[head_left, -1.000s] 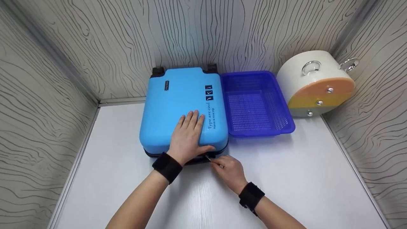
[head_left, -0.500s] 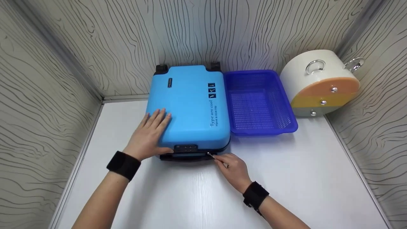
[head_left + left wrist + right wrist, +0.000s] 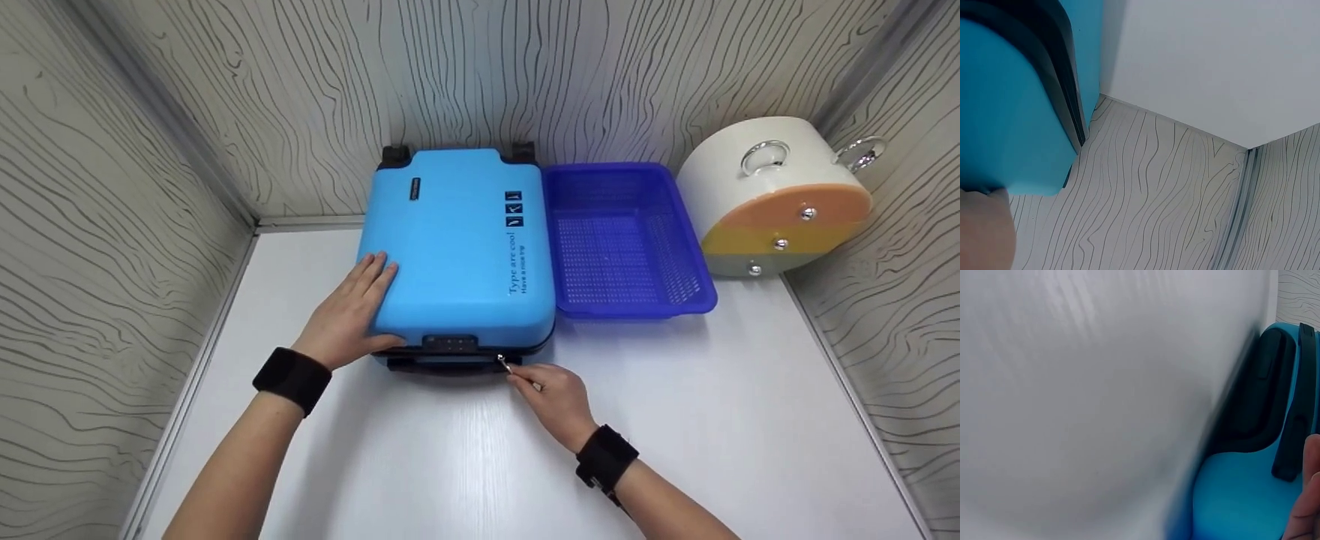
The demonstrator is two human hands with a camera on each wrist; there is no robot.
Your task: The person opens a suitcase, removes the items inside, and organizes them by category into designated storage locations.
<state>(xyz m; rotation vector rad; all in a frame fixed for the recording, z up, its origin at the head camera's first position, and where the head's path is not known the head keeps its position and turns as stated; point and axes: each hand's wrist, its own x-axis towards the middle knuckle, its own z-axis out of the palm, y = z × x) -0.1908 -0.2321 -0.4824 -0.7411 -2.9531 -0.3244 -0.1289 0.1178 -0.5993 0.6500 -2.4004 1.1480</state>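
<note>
A blue hard-shell suitcase [image 3: 450,247] lies flat on the white table, wheels toward the back wall. My left hand [image 3: 345,311] rests on its near left corner, fingers straight over the shell and thumb along the front edge. Part of that hand [image 3: 985,230] shows low in the left wrist view. At the front seam, right of the black combination lock [image 3: 450,343], my right hand [image 3: 555,397] pinches a small silver zipper pull [image 3: 503,363]. The suitcase's black carry handle [image 3: 1297,433] is beside the right fingers [image 3: 1306,506] in the right wrist view.
A purple plastic basket [image 3: 636,309] stands against the suitcase's right side. Further right is a white round-topped box [image 3: 750,165] with orange, yellow and grey drawers and metal rings. Wood-patterned walls [image 3: 315,90] enclose the table [image 3: 465,465] at the back and sides.
My left hand has slid from the middle of the shell to its left corner, uncovering the lock. My right hand keeps its pinch near the front seam. The head view has shifted slightly.
</note>
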